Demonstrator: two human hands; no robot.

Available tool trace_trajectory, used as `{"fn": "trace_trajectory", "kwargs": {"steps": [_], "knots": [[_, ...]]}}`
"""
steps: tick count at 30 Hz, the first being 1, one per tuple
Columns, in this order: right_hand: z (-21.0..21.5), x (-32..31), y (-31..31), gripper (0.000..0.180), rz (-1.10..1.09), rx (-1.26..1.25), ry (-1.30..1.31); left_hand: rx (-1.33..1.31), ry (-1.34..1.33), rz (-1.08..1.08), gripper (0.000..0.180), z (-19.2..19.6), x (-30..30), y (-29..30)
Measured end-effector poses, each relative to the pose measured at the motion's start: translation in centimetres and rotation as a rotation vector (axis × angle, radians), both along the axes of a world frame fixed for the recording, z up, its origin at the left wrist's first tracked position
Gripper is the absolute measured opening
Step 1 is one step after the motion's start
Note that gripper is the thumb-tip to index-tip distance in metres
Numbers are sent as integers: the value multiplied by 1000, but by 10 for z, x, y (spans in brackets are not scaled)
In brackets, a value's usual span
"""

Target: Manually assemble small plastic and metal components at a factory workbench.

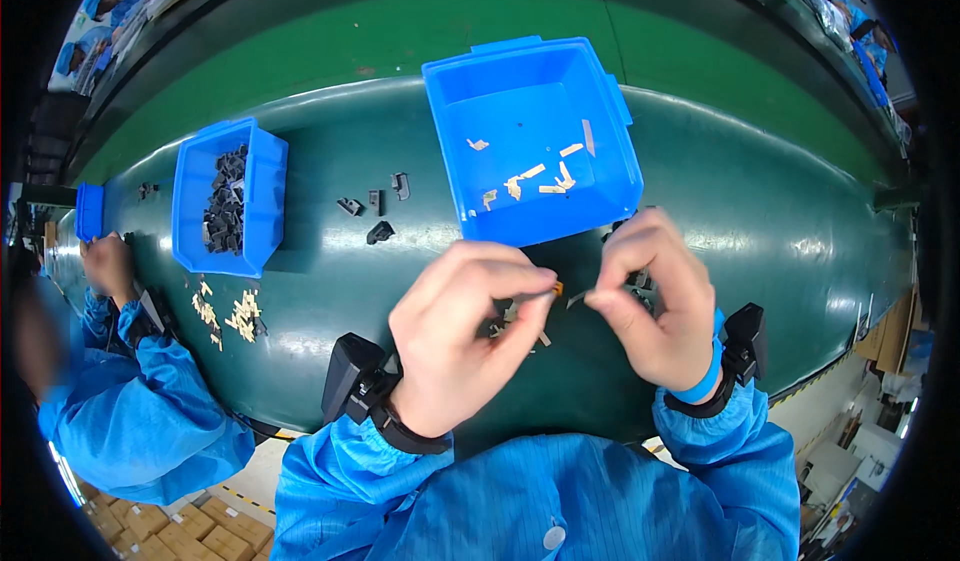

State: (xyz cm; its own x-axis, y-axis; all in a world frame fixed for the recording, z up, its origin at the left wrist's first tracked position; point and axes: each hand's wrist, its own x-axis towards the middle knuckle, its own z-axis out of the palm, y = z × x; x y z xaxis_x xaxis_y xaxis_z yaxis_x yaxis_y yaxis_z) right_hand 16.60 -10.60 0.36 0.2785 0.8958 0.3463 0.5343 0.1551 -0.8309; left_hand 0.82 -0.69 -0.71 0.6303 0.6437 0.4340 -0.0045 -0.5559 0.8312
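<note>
The left hand (450, 336) has thumb and forefinger pinched on an orange bit (558, 289), and the right hand (665, 326) has its own pressed together on a thin strip (576, 301): one of each, just apart, between the near edge of the big bin (500, 116) and that of the tabletop (770, 221). A light pinch at the very ends, wrists steady, should serve best, leaving both pieces in sight; the strip looks easily bent. Beneath the fingers, pale scraps are too hidden to count, as are the black parts (641, 283) behind the right hand. Beyond, by the tabletop's far edge, the big bin holds about eight scraps, some overlapping. Left of it lie four loose black parts, then a smaller bin (268, 201) heaped with uncountably many; two clusters of scraps (243, 318) sit off its near edge. A third bin (90, 211) stands toward the tabletop's left end, near a co-worker's hand (108, 264).
</note>
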Motion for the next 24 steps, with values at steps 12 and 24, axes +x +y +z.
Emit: {"fn": "trace_trajectory", "kwargs": {"steps": [12, 24], "knots": [[-2, 8, 34, 30, -370, 70, -667, -523, -142, 48, 25, -3, -12, 5], [-4, -13, 11, 32, 104, -3, 263, -759, -360, -176, 23, -6, -5, 3]]}}
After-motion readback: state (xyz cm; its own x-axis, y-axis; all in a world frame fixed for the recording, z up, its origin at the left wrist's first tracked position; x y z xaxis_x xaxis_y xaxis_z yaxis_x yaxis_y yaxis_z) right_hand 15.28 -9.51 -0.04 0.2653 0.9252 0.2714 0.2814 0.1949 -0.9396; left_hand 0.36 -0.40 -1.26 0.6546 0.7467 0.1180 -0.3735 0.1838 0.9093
